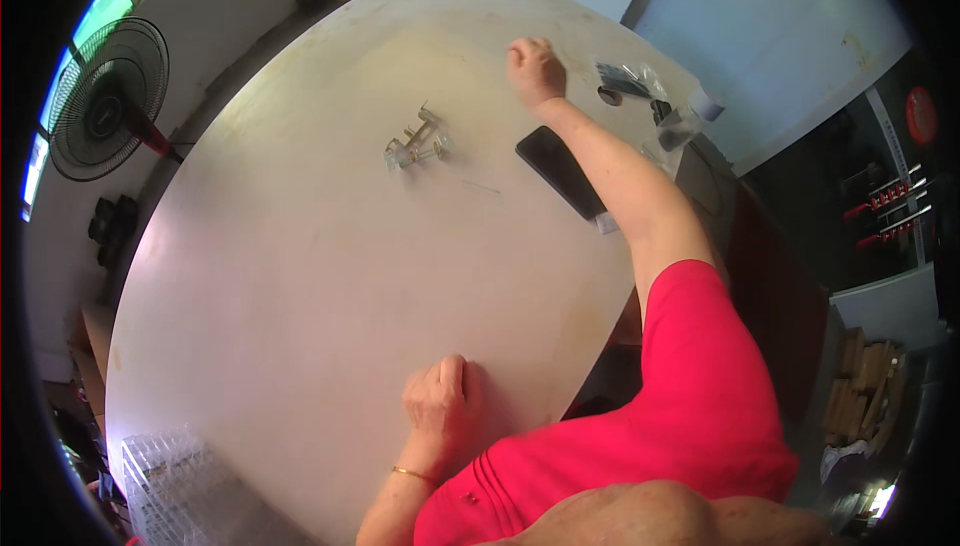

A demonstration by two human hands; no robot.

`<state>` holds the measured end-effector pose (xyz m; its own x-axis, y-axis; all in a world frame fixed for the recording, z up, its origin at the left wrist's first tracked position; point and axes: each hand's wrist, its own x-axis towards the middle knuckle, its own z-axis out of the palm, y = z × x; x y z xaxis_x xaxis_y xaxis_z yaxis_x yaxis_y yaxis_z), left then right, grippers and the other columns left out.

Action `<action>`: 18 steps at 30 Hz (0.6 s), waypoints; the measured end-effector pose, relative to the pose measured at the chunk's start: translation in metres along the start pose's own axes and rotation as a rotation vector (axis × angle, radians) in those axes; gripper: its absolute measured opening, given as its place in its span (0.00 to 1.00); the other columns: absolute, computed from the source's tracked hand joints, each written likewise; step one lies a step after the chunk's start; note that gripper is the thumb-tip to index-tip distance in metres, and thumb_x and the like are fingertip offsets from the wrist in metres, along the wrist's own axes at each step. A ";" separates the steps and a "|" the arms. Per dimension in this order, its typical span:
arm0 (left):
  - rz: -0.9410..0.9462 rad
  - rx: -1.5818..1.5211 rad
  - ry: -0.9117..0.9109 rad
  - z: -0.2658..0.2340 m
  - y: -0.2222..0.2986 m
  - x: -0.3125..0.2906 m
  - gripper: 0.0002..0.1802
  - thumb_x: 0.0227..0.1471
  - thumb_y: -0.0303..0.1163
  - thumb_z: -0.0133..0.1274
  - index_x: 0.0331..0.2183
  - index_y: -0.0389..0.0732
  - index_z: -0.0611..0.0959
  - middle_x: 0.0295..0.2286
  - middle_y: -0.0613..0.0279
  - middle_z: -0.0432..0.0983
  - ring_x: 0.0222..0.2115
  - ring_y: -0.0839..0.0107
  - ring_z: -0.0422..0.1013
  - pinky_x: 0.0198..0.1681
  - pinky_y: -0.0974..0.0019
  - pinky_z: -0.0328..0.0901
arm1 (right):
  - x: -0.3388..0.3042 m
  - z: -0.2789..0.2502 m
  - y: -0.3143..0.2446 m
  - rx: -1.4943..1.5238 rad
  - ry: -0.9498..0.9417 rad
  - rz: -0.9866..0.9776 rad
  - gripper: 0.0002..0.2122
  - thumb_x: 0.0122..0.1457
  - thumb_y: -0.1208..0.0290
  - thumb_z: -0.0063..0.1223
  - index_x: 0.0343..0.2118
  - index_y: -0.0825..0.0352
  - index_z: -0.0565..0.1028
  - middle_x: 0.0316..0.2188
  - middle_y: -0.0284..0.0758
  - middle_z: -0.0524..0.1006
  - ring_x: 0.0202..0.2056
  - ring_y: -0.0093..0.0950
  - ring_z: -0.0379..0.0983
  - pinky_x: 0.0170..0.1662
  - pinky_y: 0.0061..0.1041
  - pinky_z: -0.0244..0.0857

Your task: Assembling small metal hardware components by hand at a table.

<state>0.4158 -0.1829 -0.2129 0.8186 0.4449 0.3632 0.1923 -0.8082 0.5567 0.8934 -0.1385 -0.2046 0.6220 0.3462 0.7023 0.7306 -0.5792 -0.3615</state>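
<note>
My right hand (535, 68) is stretched far out over the pale round table (300, 276) with its fingers curled into a fist; whether it holds anything small is hidden. My left hand (441, 401) rests near the table's close edge, loosely closed, with a thin gold bracelet on the wrist and nothing visible in it. A small clear and metal assembly (416, 142) lies on the table to the left of my right hand, apart from both hands. A thin wire (481, 187) lies just beyond it.
A black phone (561, 172) lies face up beside my right forearm. Clear bags of dark small parts (627, 77) sit past my right hand near the table's far rim. A clear gridded tray (168, 481) is at the lower left. A black standing fan (107, 98) stands off the table.
</note>
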 end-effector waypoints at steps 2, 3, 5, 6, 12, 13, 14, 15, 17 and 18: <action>0.015 0.012 0.026 0.001 -0.001 -0.002 0.08 0.47 0.22 0.57 0.24 0.43 0.74 0.15 0.64 0.69 0.16 0.63 0.67 0.21 0.60 0.58 | -0.025 -0.028 -0.048 0.136 -0.050 -0.163 0.04 0.58 0.69 0.52 0.32 0.59 0.78 0.33 0.36 0.78 0.37 0.39 0.76 0.40 0.37 0.70; 0.012 0.019 0.034 0.002 -0.001 -0.003 0.08 0.47 0.23 0.57 0.24 0.43 0.74 0.15 0.63 0.69 0.16 0.63 0.67 0.21 0.60 0.59 | -0.040 -0.047 -0.066 0.191 -0.089 -0.235 0.03 0.58 0.70 0.53 0.32 0.60 0.78 0.31 0.36 0.78 0.36 0.38 0.76 0.39 0.36 0.70; 0.020 0.019 0.041 0.003 -0.002 -0.004 0.08 0.47 0.23 0.57 0.24 0.43 0.74 0.15 0.63 0.69 0.16 0.63 0.68 0.22 0.60 0.59 | -0.064 -0.081 -0.077 0.194 -0.142 -0.297 0.02 0.57 0.71 0.53 0.31 0.60 0.77 0.30 0.36 0.78 0.35 0.38 0.76 0.39 0.37 0.69; 0.027 0.011 0.026 0.002 -0.002 -0.004 0.07 0.48 0.23 0.56 0.24 0.43 0.74 0.15 0.63 0.69 0.17 0.62 0.68 0.22 0.60 0.59 | -0.076 -0.094 -0.082 0.212 -0.207 -0.361 0.02 0.57 0.73 0.53 0.30 0.61 0.76 0.29 0.35 0.77 0.34 0.38 0.76 0.39 0.38 0.68; 0.076 -0.018 0.044 0.005 -0.009 -0.009 0.07 0.49 0.24 0.56 0.24 0.42 0.74 0.17 0.62 0.70 0.20 0.61 0.68 0.26 0.58 0.60 | -0.129 -0.166 -0.059 0.151 -0.257 -0.304 0.03 0.56 0.72 0.55 0.33 0.61 0.76 0.31 0.35 0.78 0.36 0.38 0.75 0.42 0.36 0.67; 0.086 -0.017 0.047 0.004 -0.009 -0.010 0.06 0.49 0.24 0.55 0.24 0.42 0.74 0.18 0.61 0.70 0.20 0.60 0.68 0.26 0.58 0.61 | -0.133 -0.174 -0.052 0.152 -0.262 -0.308 0.03 0.56 0.72 0.55 0.33 0.61 0.76 0.31 0.35 0.78 0.36 0.38 0.75 0.42 0.36 0.67; 0.084 -0.018 0.049 0.004 -0.008 -0.010 0.06 0.49 0.24 0.55 0.24 0.42 0.74 0.18 0.61 0.70 0.20 0.60 0.68 0.26 0.58 0.61 | -0.137 -0.183 -0.042 0.055 -0.264 -0.243 0.07 0.56 0.68 0.57 0.37 0.61 0.76 0.35 0.36 0.77 0.40 0.38 0.74 0.46 0.37 0.65; 0.090 -0.007 0.043 0.004 -0.009 -0.011 0.06 0.48 0.24 0.56 0.25 0.42 0.74 0.19 0.61 0.70 0.21 0.60 0.68 0.26 0.58 0.61 | -0.141 -0.189 -0.033 -0.044 -0.268 -0.177 0.11 0.56 0.64 0.58 0.41 0.61 0.76 0.39 0.37 0.77 0.44 0.39 0.73 0.50 0.38 0.64; 0.093 0.005 0.035 0.004 -0.009 -0.011 0.06 0.48 0.24 0.56 0.25 0.42 0.74 0.19 0.61 0.70 0.21 0.61 0.68 0.27 0.58 0.61 | -0.148 -0.194 -0.017 -0.140 -0.345 -0.086 0.18 0.55 0.58 0.59 0.45 0.62 0.75 0.43 0.39 0.75 0.48 0.40 0.70 0.53 0.39 0.61; 0.100 0.003 0.038 0.003 -0.010 -0.011 0.06 0.48 0.24 0.56 0.25 0.42 0.74 0.19 0.61 0.70 0.21 0.61 0.68 0.27 0.58 0.61 | -0.150 -0.194 -0.012 -0.236 -0.417 0.007 0.24 0.55 0.52 0.59 0.49 0.63 0.74 0.47 0.40 0.74 0.52 0.40 0.68 0.57 0.41 0.58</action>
<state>0.4065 -0.1812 -0.2248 0.8128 0.3763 0.4447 0.1125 -0.8504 0.5140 0.7368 -0.3271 -0.1864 0.7221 0.5804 0.3765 0.6720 -0.7177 -0.1826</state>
